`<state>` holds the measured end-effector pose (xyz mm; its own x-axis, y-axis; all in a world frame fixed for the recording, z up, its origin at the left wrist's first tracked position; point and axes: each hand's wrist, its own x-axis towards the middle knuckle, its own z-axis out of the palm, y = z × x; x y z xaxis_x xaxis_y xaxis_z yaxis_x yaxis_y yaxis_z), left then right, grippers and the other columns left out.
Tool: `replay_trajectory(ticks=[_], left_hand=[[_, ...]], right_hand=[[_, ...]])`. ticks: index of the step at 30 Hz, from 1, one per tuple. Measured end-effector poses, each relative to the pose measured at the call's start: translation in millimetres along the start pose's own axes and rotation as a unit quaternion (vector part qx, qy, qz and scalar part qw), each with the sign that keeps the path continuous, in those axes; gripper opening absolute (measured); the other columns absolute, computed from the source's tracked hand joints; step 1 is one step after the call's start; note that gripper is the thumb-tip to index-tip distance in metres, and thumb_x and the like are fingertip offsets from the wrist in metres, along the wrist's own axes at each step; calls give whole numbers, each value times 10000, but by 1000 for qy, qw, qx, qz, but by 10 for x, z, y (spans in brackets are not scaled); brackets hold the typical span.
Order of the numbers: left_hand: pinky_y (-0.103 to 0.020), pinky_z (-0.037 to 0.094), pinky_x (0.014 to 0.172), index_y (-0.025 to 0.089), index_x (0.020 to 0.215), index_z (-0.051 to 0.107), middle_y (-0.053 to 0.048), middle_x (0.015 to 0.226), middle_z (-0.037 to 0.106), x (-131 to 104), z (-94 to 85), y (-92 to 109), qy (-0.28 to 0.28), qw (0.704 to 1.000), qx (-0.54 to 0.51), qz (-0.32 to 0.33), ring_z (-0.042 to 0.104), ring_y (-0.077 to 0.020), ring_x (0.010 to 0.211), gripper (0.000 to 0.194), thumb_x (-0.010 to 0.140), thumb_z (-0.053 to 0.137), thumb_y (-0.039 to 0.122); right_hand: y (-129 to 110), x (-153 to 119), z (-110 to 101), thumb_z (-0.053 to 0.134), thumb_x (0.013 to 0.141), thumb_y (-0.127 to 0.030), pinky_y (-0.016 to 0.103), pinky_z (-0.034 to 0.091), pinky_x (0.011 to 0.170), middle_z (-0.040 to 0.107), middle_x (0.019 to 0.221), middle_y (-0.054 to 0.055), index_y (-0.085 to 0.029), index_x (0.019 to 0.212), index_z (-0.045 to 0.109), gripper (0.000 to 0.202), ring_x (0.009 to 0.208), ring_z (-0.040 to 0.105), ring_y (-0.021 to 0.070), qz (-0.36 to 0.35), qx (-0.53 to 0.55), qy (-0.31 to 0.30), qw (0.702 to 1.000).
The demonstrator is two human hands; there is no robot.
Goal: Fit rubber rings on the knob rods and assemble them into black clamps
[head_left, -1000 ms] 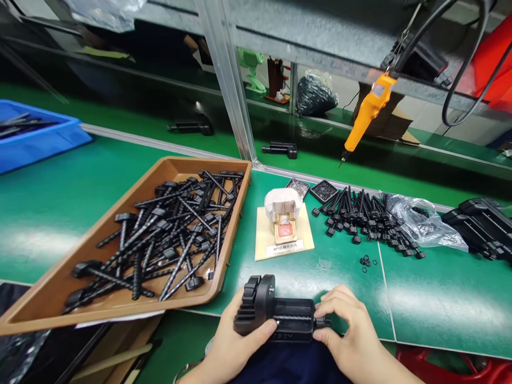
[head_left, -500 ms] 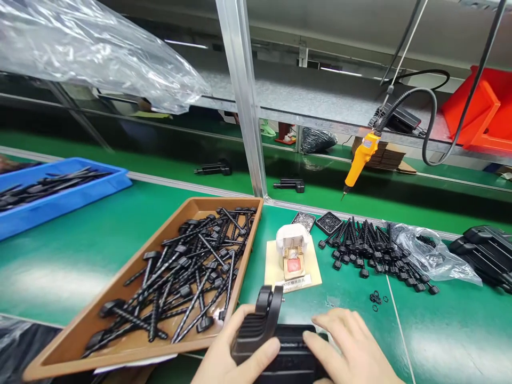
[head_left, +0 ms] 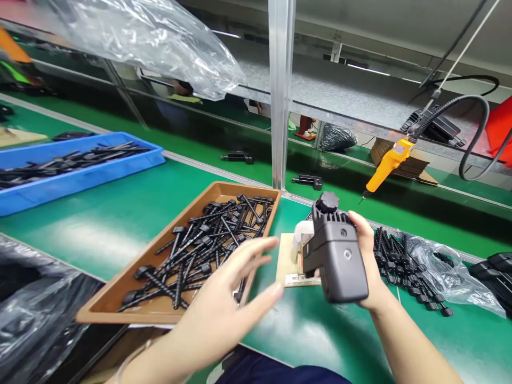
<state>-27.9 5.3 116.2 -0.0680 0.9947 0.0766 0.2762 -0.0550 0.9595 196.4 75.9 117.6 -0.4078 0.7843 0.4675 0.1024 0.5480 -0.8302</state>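
A black plastic housing with a ribbed knob on top (head_left: 340,258) is raised above the bench, held upright in my right hand (head_left: 370,266), whose fingers go behind it. Two round screw holes show on its near face. To its left, my left hand (head_left: 224,293) is empty, with fingers and thumb spread apart. Partly hidden behind the housing is a pale fixture (head_left: 302,234) on a cream board (head_left: 286,256) with a printed label. Close beyond my left hand lies a brown tray (head_left: 160,249) full of black threaded rods with knob heads (head_left: 200,240).
An orange electric screwdriver (head_left: 388,165) hangs at the right on a cable. Under it lie more black knobbed rods (head_left: 408,272) and a clear plastic bag (head_left: 436,261). A blue tray (head_left: 92,181) stands at the left, and a metal post (head_left: 281,96) rises behind the bench.
The black housing has been lifted and turned upright in my right hand. My left hand has let go of it and moved left, opening. The view has swung left.
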Motion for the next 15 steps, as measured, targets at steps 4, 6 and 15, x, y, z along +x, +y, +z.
replay_trajectory(ticks=[4,6,15], left_hand=[[-533,430,1093,207,1347,499,-144,1458,484,433,72,-34,-36,995,89,32,492,-384,1324,680,739,702,434],[-543,380,1130,180,1409,430,-164,1485,443,545,120,-72,-72,990,114,45,452,-380,1354,787,722,729,423],[-556,409,1087,145,1413,448,-174,1370,558,953,408,-217,-148,981,38,117,518,-404,1262,1040,481,900,230]], right_hand=[[246,213,39,750,779,-326,355,556,802,620,1067,39,-314,1321,307,700,864,671,193,25,83,-2,996],[344,271,87,758,754,-332,360,536,815,620,1101,58,-290,1295,335,688,906,658,201,52,81,-3,995],[436,425,-43,706,731,-269,352,492,859,652,1053,45,-239,1293,420,632,905,627,182,48,-4,-44,998]])
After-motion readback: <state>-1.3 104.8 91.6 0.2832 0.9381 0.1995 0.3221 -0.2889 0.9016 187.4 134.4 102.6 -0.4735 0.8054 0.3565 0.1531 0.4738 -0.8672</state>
